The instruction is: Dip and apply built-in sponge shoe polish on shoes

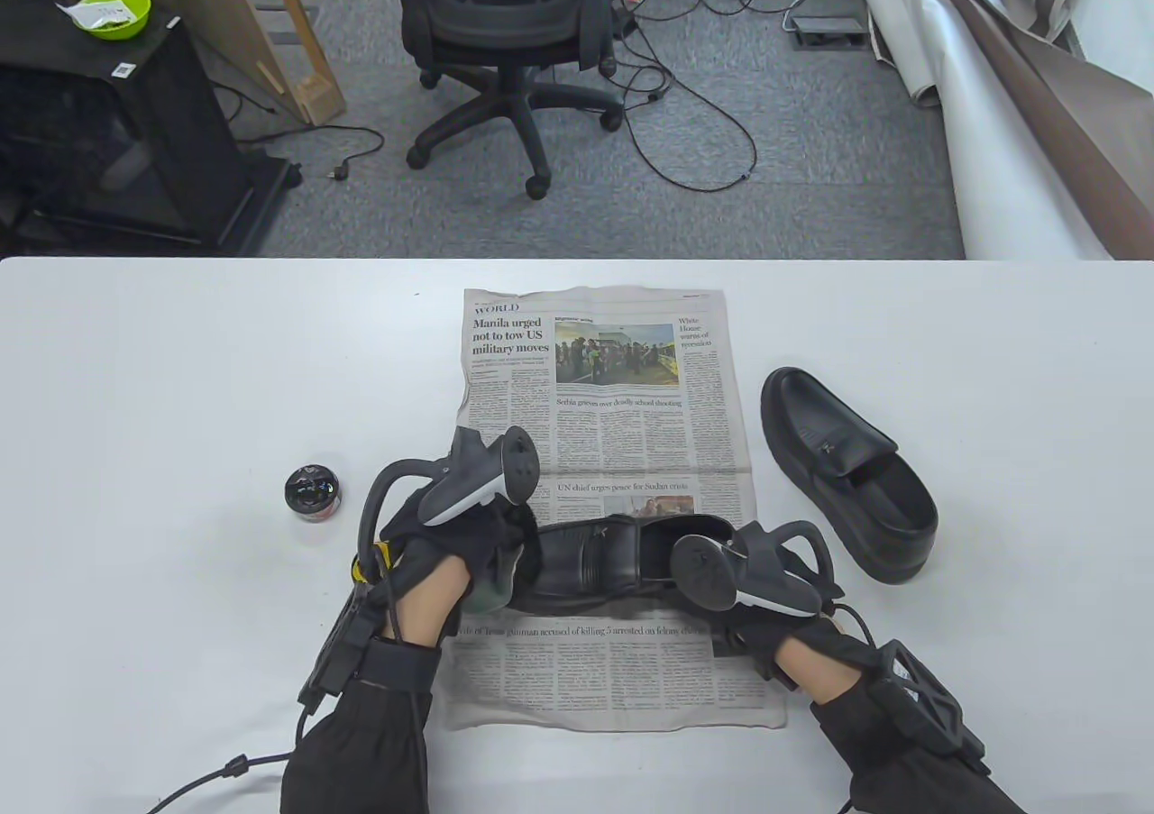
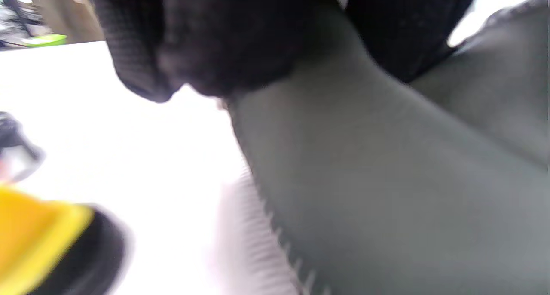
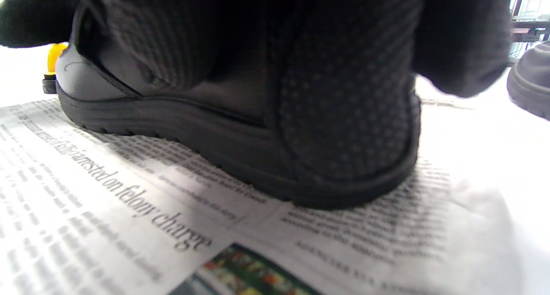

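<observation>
On a white bench (image 1: 180, 381), a black shoe (image 1: 604, 562) is lying crosswise on a spread newspaper (image 1: 622, 417) as two gloved hands are working at either end of it. The right hand (image 1: 766, 616) is clasping the heel, its fingers (image 3: 343, 114) wrapping round the back of the shoe down to the sole. The left hand (image 1: 451, 553) is curling over the toe; the left wrist view is blurred, so whether it is pressing a sponge there cannot be told. A small round black polish tin (image 1: 312, 492) is sitting on the bench just left of the left hand, off the paper. The second shoe (image 1: 847, 471) is resting upright on the bench to the right, beside the newspaper and apart from both hands.
</observation>
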### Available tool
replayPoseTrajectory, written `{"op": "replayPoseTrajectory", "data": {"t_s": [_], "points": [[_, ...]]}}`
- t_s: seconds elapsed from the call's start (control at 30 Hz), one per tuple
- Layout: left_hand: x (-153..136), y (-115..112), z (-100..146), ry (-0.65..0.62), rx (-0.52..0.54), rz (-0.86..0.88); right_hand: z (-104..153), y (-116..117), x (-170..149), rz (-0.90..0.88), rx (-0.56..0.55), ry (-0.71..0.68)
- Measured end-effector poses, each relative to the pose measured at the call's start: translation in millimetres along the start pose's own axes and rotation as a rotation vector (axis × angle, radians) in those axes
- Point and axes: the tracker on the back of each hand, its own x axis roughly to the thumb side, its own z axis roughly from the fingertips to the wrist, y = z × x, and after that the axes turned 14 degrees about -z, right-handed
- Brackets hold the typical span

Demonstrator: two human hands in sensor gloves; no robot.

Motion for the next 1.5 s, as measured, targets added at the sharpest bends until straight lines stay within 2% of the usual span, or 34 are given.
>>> {"op": "replayPoseTrajectory", "data": {"t_s": [0.07, 0.13, 0.27, 0.37, 0.43, 0.53, 0.73, 0.93, 1.07, 1.1, 1.23, 1.3, 1.4, 1.5], "points": [[15.2, 10.1, -5.3, -0.093, 0.027, 0.135, -0.2, 0.0, -0.2, -0.003, 0.001, -0.002], [29.4, 16.1, -11.0, -0.151, 0.046, 0.166, -0.1, 0.1, -0.2, -0.001, 0.001, -0.005], [64.2, 17.3, -27.6, -0.197, 0.029, 0.106, -0.4, 0.1, -0.6, -0.006, 0.005, -0.008], [70.5, 12.9, -34.5, -0.173, -0.018, 0.047, -0.4, 0.3, -0.1, -0.002, 0.004, -0.011], [67.8, 11.9, -35.0, -0.165, -0.041, 0.055, -0.2, 0.3, -0.2, -0.001, 0.003, -0.011], [59.4, 10.1, -32.9, -0.122, -0.062, -0.035, 0.1, 0.5, 0.0, 0.001, 0.001, -0.01], [20.6, -4.6, -24.8, 0.008, -0.156, -0.169, 0.5, 0.8, 0.4, 0.004, -0.002, -0.003], [-19.7, -16.7, -12.8, 0.137, -0.207, -0.12, 0.8, 1.0, 0.6, 0.007, -0.003, 0.001], [-21.9, -10.8, -5.6, 0.176, -0.145, -0.186, 1.0, 0.9, 0.7, 0.007, -0.003, 0.003], [-17.6, -6.2, -2.8, 0.143, -0.092, -0.172, 1.1, 1.0, 0.8, 0.008, -0.004, 0.004], [13.0, 10.7, 3.9, -0.111, 0.084, 0.105, 1.1, 1.0, 0.8, 0.007, -0.004, 0.002], [33.9, 18.9, 2.8, -0.193, 0.133, 0.134, 1.0, 0.9, 0.7, 0.006, -0.003, 0.0], [56.3, 24.9, -5.0, -0.224, 0.135, 0.083, 0.7, 0.9, 0.5, 0.004, -0.001, -0.005], [73.4, 20.2, -17.4, -0.214, 0.069, 0.029, 0.4, 1.0, 0.3, 0.001, 0.001, -0.008]]}}
